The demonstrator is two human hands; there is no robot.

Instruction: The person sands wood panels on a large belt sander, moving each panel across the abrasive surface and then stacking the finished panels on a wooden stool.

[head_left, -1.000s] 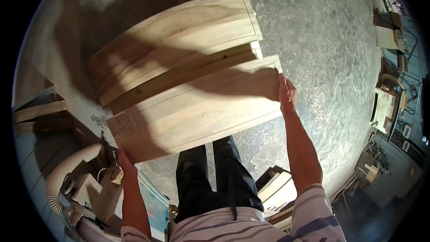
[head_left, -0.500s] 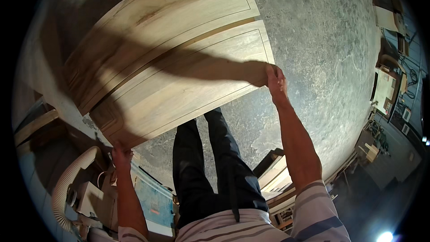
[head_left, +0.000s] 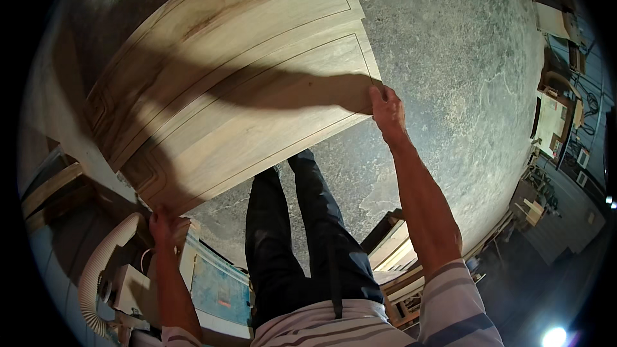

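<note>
Two long pale wooden panels with grooved borders lie side by side in front of me, and the edges facing each other meet. The near panel (head_left: 270, 125) has both my hands on its ends. At its lower left corner my left hand (head_left: 164, 223) is closed, with the fingers partly hidden under the wood. My right hand (head_left: 388, 110) grips the right end, thumb on the edge. Beyond it lies the far panel (head_left: 257, 16), its top cut off by the picture's rim. My right arm's shadow falls across both panels.
Grey concrete floor (head_left: 450, 83) stretches to the right. At lower left, a ribbed cream hose (head_left: 96, 276) curves beside a blue-topped surface (head_left: 222, 283). Wooden boards (head_left: 395, 250) lie right of my legs, and cables (head_left: 588, 109) hang along the far right.
The near panel has moved slightly left and away from me with both hands on it. The gap between the two panels has closed.
</note>
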